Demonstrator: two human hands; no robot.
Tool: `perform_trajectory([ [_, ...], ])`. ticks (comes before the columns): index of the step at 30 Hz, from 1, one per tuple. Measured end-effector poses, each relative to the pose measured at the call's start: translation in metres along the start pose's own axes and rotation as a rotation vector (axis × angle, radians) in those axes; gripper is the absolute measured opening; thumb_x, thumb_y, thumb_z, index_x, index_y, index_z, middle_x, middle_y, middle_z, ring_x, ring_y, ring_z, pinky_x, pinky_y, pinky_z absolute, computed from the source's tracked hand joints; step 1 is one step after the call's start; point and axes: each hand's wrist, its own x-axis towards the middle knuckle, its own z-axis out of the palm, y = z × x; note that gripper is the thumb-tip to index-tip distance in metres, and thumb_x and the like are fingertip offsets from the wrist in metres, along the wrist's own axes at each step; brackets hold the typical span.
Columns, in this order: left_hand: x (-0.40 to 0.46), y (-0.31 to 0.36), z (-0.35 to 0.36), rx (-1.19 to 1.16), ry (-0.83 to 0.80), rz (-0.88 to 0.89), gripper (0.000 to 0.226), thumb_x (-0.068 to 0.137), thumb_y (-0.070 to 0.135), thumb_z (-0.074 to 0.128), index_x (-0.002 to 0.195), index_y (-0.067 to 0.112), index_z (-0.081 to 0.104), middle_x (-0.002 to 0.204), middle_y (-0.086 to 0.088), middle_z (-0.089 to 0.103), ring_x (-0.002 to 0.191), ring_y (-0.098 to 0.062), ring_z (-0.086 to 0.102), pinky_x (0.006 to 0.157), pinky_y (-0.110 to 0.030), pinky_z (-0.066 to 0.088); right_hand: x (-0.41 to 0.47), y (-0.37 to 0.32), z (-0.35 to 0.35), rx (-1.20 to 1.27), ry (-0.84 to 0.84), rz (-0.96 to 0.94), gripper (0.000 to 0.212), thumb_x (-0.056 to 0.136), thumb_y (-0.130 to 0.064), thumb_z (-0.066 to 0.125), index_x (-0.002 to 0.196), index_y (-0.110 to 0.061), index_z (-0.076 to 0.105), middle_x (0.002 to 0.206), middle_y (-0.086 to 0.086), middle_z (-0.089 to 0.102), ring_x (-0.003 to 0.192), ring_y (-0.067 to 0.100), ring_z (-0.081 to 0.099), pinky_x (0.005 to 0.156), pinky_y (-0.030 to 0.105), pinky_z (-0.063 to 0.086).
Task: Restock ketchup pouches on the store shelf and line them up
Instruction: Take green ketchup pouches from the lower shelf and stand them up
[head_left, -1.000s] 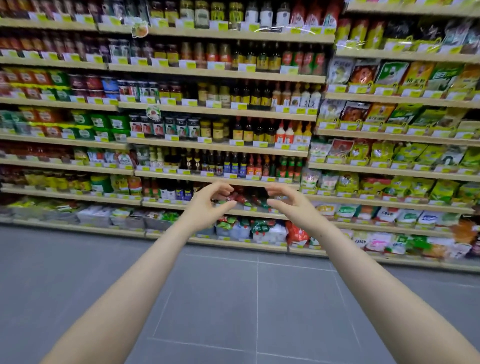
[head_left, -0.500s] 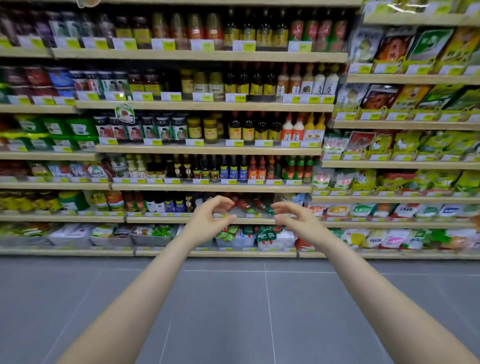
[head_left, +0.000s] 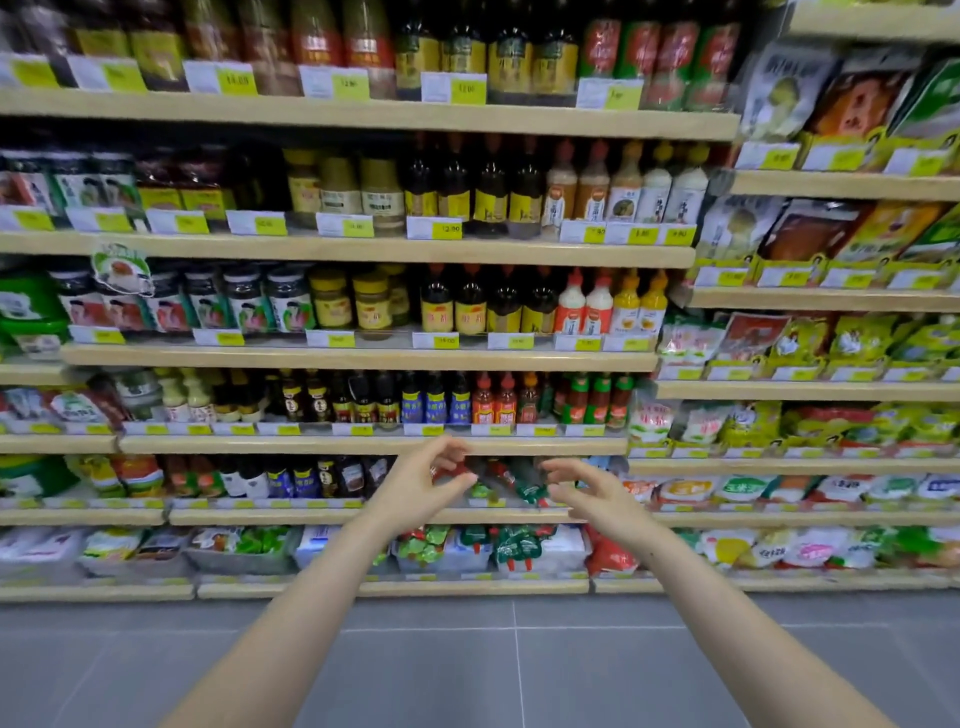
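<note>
Hands, left (head_left: 423, 486) and right (head_left: 589, 493), empty with fingers loosely curled, flank tilted ketchup pouches (head_left: 511, 480) lying just beyond, between them, on the shelf (head_left: 260, 515).

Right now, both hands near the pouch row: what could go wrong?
1. The ketchup pouches lie tilted and overlapping; a reach from the left hand or right hand may knock one off the shelf edge.
2. The frame is blurred, so grasp aim is uncertain.
3. The small bottles stand close on the left; a sweep could topple them.
</note>
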Motion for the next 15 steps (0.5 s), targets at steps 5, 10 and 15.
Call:
perform_trajectory([
  [5,0.086,-0.047,0.004,0.000,-0.068,0.016,0.023,0.084,0.031,0.066,0.105,0.034,0.056,0.109,0.011,0.060,0.100,0.000,0.056,0.084,-0.020,0.045,0.079,0.020,-0.009,0.011,0.046,0.033,0.034,0.091,-0.026,0.056,0.124,-0.026,0.053,0.125,-0.001,0.054,0.115,0.014,0.053,0.081,0.018,0.048],
  [10,0.170,-0.095,0.011,0.058,-0.164,0.069,0.026,0.083,0.029,0.065,0.106,0.034,0.054,0.106,0.017,0.058,0.097,0.003,0.054,0.079,-0.012,0.042,0.151,0.041,-0.010,0.024,0.098,0.098,0.033,0.091,-0.027,0.056,0.125,-0.027,0.053,0.126,-0.001,0.055,0.113,0.014,0.055,0.093,0.029,0.046],
  [15,0.224,-0.147,0.042,0.012,-0.235,0.066,0.027,0.082,0.024,0.068,0.104,0.034,0.054,0.105,0.017,0.058,0.094,0.008,0.054,0.076,-0.006,0.041,0.217,0.077,-0.007,0.065,0.125,0.132,0.025,0.090,-0.029,0.056,0.115,-0.035,0.054,0.121,-0.005,0.057,0.108,0.008,0.056,0.085,0.020,0.046],
])
